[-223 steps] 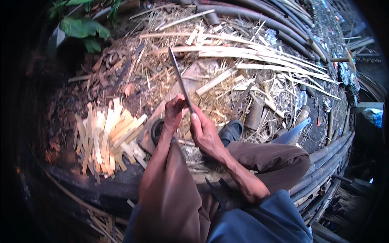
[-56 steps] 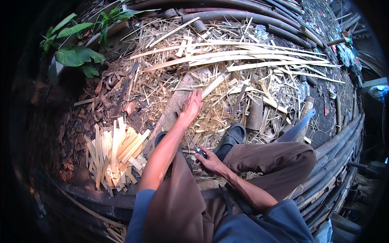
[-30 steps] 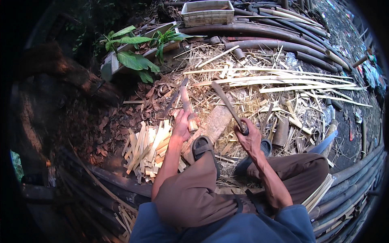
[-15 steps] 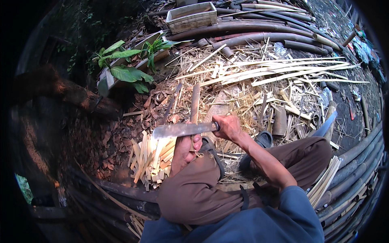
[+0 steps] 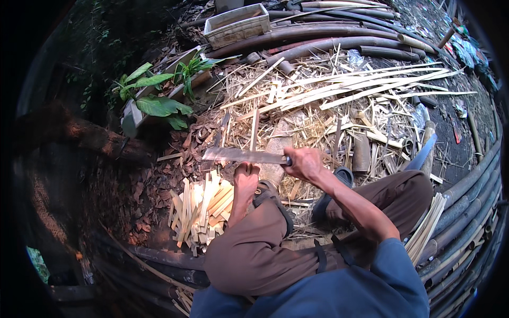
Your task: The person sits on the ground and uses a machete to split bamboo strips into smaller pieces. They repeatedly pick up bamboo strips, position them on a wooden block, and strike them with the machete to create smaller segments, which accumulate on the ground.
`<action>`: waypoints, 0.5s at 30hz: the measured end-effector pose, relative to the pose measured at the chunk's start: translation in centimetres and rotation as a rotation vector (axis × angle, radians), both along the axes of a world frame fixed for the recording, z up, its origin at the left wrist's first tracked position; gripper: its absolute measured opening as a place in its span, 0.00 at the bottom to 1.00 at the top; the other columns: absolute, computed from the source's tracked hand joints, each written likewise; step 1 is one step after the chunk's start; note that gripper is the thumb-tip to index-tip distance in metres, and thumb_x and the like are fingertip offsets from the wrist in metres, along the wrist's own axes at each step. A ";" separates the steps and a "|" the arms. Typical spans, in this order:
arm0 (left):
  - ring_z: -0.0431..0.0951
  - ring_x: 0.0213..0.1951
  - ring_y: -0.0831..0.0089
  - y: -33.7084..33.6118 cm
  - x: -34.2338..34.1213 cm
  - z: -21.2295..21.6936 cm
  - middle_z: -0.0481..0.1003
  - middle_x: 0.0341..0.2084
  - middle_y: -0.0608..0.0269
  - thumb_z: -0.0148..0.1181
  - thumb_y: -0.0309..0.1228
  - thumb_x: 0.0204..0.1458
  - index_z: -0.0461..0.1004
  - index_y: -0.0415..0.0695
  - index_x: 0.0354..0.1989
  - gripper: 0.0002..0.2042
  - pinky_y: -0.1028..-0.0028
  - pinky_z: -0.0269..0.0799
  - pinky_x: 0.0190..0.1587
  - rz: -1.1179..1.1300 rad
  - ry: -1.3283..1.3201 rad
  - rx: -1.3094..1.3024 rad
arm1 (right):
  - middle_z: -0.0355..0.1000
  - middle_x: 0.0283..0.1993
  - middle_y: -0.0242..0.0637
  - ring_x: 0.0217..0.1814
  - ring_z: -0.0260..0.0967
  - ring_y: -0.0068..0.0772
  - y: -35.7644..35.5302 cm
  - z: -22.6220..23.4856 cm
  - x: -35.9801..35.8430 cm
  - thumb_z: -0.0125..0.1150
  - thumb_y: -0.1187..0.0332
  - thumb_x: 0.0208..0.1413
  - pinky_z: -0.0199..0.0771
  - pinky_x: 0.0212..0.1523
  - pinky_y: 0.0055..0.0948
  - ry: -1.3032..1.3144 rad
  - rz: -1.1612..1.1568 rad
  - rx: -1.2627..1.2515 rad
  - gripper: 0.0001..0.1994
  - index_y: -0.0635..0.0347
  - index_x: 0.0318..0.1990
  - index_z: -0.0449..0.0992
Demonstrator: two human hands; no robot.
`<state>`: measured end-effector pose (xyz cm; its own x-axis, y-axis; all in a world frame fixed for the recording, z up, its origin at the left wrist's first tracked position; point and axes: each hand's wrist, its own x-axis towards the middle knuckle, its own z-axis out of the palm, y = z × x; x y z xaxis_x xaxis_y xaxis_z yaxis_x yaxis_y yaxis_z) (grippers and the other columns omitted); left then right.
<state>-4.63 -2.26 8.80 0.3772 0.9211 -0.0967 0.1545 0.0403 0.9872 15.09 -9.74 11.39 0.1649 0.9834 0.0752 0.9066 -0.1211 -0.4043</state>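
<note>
My right hand [image 5: 305,163] is wrapped round the handle of a machete, whose long flat blade [image 5: 233,155] points left. Just nearer than the blade, my left hand [image 5: 246,177] is closed on a narrow bamboo strip [image 5: 255,130]. The strip stands out beyond the blade, which crosses in front of it; whether the edge bites into it cannot be seen. Beside my left forearm lies a heap of short pale split bamboo pieces [image 5: 204,209].
Long pale bamboo strips [image 5: 366,87] lie over shavings on the ground ahead. Dark bamboo poles [image 5: 318,40] and a crate [image 5: 237,25] sit farther back. A hand saw [image 5: 422,152] rests by my right knee. More poles [image 5: 461,228] line the right side; a leafy plant [image 5: 156,100] grows at left.
My left hand has moved away from my knee and turned, so the bamboo strip looks narrower. The machete blade has shifted slightly farther away with my right hand.
</note>
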 end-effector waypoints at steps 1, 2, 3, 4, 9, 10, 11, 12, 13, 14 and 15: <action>0.65 0.24 0.81 -0.4 1.0 0.1 0.69 0.25 0.66 0.53 0.22 0.54 0.75 0.33 0.41 0.08 0.75 0.62 0.25 0.048 0.043 0.139 | 0.72 0.16 0.34 0.15 0.69 0.29 -0.1 -0.2 0.0 0.62 0.60 0.53 0.63 0.14 0.34 0.002 0.039 0.040 0.09 0.54 0.30 0.76; 0.64 0.23 0.81 -0.8 1.4 0.4 0.69 0.24 0.66 0.53 0.22 0.54 0.76 0.33 0.38 0.07 0.74 0.60 0.24 0.056 0.097 0.165 | 0.73 0.17 0.36 0.16 0.71 0.32 -0.1 -0.6 0.0 0.63 0.60 0.51 0.66 0.15 0.36 0.005 0.082 0.080 0.09 0.55 0.29 0.76; 0.63 0.22 0.81 -1.3 1.5 0.9 0.69 0.24 0.66 0.54 0.22 0.54 0.76 0.34 0.35 0.06 0.74 0.59 0.23 0.067 0.153 0.191 | 0.73 0.18 0.37 0.17 0.72 0.32 0.1 -1.2 0.2 0.63 0.60 0.51 0.67 0.16 0.36 0.002 0.066 0.059 0.10 0.56 0.29 0.76; 0.61 0.22 0.81 -1.5 1.9 1.5 0.69 0.23 0.66 0.54 0.22 0.54 0.76 0.34 0.32 0.05 0.74 0.57 0.23 0.069 0.207 0.221 | 0.74 0.18 0.37 0.18 0.73 0.33 0.7 -2.1 0.9 0.63 0.60 0.50 0.68 0.17 0.37 -0.003 0.042 0.040 0.10 0.57 0.29 0.76; 0.61 0.19 0.87 -1.5 -1.2 4.1 0.66 0.18 0.74 0.56 0.25 0.56 0.69 0.35 0.59 0.21 0.79 0.56 0.20 -0.187 0.156 -0.247 | 0.75 0.21 0.40 0.18 0.71 0.30 2.3 -4.8 5.0 0.61 0.63 0.54 0.69 0.17 0.36 0.126 -0.152 -0.019 0.09 0.59 0.32 0.80; 0.61 0.19 0.87 -2.6 -2.9 4.6 0.66 0.18 0.74 0.55 0.25 0.56 0.68 0.37 0.61 0.22 0.79 0.56 0.20 -0.237 0.163 -0.235 | 0.76 0.23 0.42 0.19 0.72 0.30 2.4 -4.9 8.4 0.61 0.62 0.56 0.71 0.17 0.33 0.301 -0.365 -0.150 0.10 0.59 0.35 0.81; 0.61 0.19 0.88 -4.0 -5.8 5.2 0.65 0.19 0.75 0.53 0.25 0.56 0.68 0.40 0.62 0.23 0.80 0.56 0.20 -0.275 0.187 -0.213 | 0.77 0.25 0.41 0.21 0.74 0.30 2.6 -4.5 11.3 0.60 0.61 0.57 0.74 0.20 0.31 0.243 -0.428 -0.180 0.11 0.58 0.39 0.82; 0.61 0.20 0.88 -4.1 -7.6 5.1 0.65 0.19 0.75 0.52 0.25 0.56 0.68 0.42 0.64 0.24 0.81 0.56 0.20 -0.327 0.197 -0.207 | 0.79 0.28 0.41 0.24 0.76 0.31 2.3 -4.0 13.1 0.60 0.59 0.58 0.77 0.23 0.28 0.171 -0.505 -0.225 0.13 0.57 0.42 0.83; 0.61 0.19 0.88 -3.2 -8.2 4.1 0.65 0.19 0.76 0.52 0.25 0.57 0.66 0.44 0.66 0.25 0.81 0.56 0.20 -0.353 0.328 -0.273 | 0.79 0.29 0.38 0.23 0.75 0.29 1.5 -3.7 12.3 0.60 0.59 0.59 0.76 0.22 0.27 0.199 -0.461 -0.184 0.13 0.55 0.44 0.82; 0.61 0.18 0.88 -2.5 -7.9 3.0 0.65 0.20 0.76 0.53 0.26 0.58 0.64 0.45 0.69 0.27 0.81 0.56 0.19 -0.369 0.457 -0.335 | 0.80 0.30 0.36 0.21 0.73 0.26 1.3 -2.7 10.7 0.59 0.59 0.60 0.74 0.20 0.26 0.229 -0.405 -0.141 0.13 0.53 0.45 0.82; 0.60 0.16 0.87 -1.7 -7.0 2.2 0.66 0.20 0.76 0.55 0.30 0.60 0.65 0.44 0.67 0.25 0.80 0.56 0.18 -0.415 0.424 -0.397 | 0.80 0.30 0.34 0.18 0.68 0.25 1.9 -0.9 7.9 0.60 0.58 0.60 0.69 0.16 0.28 0.254 -0.312 -0.196 0.14 0.50 0.48 0.81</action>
